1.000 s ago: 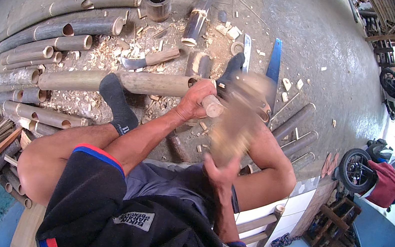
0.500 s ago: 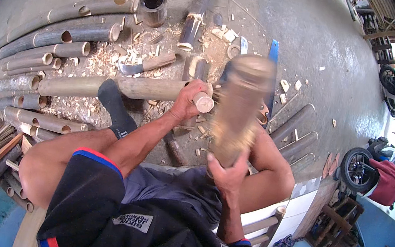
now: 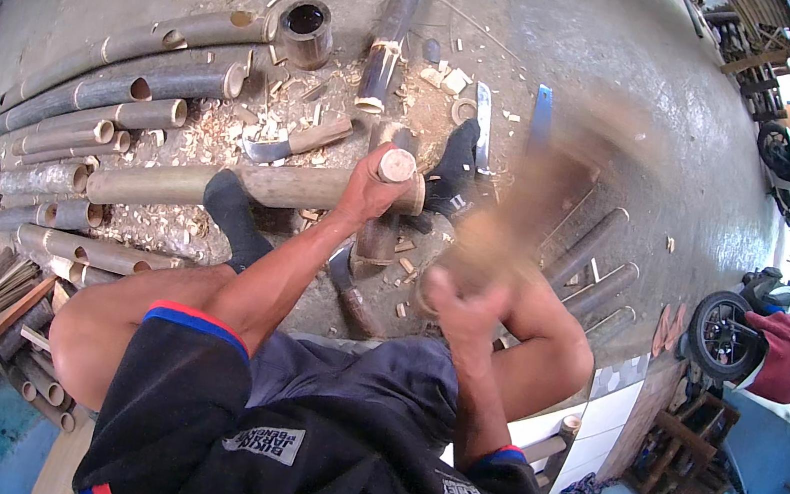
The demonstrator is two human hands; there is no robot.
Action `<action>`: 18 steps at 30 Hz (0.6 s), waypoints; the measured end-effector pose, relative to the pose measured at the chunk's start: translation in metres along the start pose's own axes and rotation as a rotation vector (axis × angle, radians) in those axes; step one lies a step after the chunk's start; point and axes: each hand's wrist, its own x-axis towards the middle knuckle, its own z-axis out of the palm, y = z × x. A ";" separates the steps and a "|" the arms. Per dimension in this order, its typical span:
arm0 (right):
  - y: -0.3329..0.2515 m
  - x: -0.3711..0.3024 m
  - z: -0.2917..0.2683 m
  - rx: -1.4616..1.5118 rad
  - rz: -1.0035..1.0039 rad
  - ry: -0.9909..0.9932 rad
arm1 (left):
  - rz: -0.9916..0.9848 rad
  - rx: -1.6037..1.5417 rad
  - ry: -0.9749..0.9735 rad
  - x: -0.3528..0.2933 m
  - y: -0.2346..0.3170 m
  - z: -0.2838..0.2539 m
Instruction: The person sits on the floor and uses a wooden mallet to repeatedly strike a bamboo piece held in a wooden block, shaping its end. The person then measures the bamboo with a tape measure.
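Observation:
My left hand (image 3: 366, 188) is wrapped round a wooden handle (image 3: 396, 165), its pale round butt facing up; whatever is at the lower end is hidden. It stands at the right end of a thick bamboo tube (image 3: 292, 186) lying crosswise in front of me. Under that end is a dark, short log-like piece (image 3: 377, 236). In my right hand (image 3: 467, 310) is a heavy wooden mallet (image 3: 545, 202), gripped low and smeared by motion. Its head is raised out to the right, apart from the handle. My two feet in dark socks rest near the tube.
A hooked knife (image 3: 269, 150) and a long blade (image 3: 481, 128) lie among wood chips. Another tool (image 3: 355, 294) lies by my lap. Cut bamboo tubes (image 3: 112, 101) line the left, others (image 3: 589, 244) the right. A bamboo cup (image 3: 305, 33) stands behind; motorbikes (image 3: 755, 343) are far right.
The mallet has swung to the right, away from the wooden handle. My left hand and the handle have shifted slightly left and farther away. My right foot now shows beyond the tube.

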 end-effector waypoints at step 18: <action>0.023 -0.046 -0.020 0.224 0.408 0.007 | 0.365 0.130 0.451 0.043 0.052 -0.026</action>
